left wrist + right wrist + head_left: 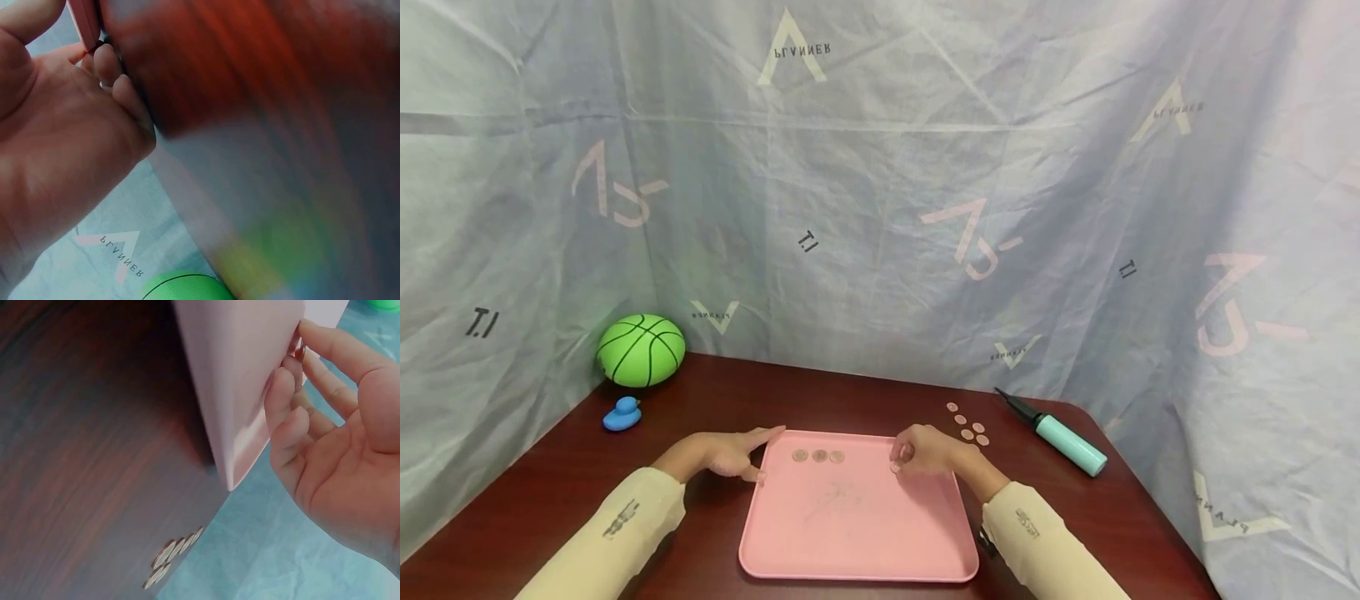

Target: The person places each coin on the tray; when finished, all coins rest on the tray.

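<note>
A pink tray (857, 533) lies on the table in the head view. Three round coins (820, 456) sit in a row near its far left corner. My left hand (727, 454) holds the tray by that corner, its thumb at the left rim and its fingers reaching to the far edge. Over the far right part of the tray, my right hand (928, 450) pinches a coin (302, 351) between thumb and fingertips. Whether that coin touches the tray I cannot tell. More loose coins (967, 434) lie on the table beyond the right hand.
A black and turquoise hand pump (1071, 444) lies at the right of the dark red table (722, 383). On the far left are a green ball (642, 350) and a blue toy duck (622, 414). Grey printed cloth (865, 208) hangs behind the table and along both sides.
</note>
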`<action>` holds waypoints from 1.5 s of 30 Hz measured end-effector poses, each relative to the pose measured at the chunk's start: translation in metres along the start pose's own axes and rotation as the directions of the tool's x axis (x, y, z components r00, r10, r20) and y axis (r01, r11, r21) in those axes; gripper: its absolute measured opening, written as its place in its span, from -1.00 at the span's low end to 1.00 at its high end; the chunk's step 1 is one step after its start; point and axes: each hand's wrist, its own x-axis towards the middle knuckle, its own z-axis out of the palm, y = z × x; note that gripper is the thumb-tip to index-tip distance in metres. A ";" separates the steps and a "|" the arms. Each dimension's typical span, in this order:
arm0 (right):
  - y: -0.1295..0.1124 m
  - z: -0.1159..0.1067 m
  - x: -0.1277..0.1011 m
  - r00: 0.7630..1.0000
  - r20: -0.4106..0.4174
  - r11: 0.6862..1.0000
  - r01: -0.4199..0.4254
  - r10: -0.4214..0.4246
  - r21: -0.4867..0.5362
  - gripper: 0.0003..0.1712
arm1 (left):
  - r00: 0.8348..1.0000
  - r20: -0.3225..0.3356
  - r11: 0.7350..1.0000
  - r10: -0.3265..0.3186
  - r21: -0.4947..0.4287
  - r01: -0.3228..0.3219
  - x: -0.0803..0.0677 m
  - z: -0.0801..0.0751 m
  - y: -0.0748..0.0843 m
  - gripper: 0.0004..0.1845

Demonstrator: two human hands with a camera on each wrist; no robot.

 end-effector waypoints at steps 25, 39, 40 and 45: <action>-0.017 0.005 0.027 0.999 0.023 0.999 -0.022 0.023 -0.044 -0.84 | 1.000 0.004 1.000 -0.006 -0.005 0.006 -0.004 -0.004 0.000 -0.05; -0.031 0.012 0.043 1.000 0.007 0.999 -0.018 0.019 -0.050 -0.84 | 1.000 0.007 1.000 0.002 0.015 -0.002 0.000 -0.002 0.002 -0.07; -0.032 0.013 0.044 1.000 0.005 0.999 -0.020 0.020 -0.048 -0.85 | 1.000 0.005 1.000 0.003 0.017 -0.003 0.000 -0.002 0.003 -0.07; -0.035 0.018 0.048 0.999 -0.005 0.999 -0.043 0.043 -0.028 -0.85 | 1.000 0.007 1.000 -0.005 0.017 0.005 0.000 -0.002 0.002 -0.06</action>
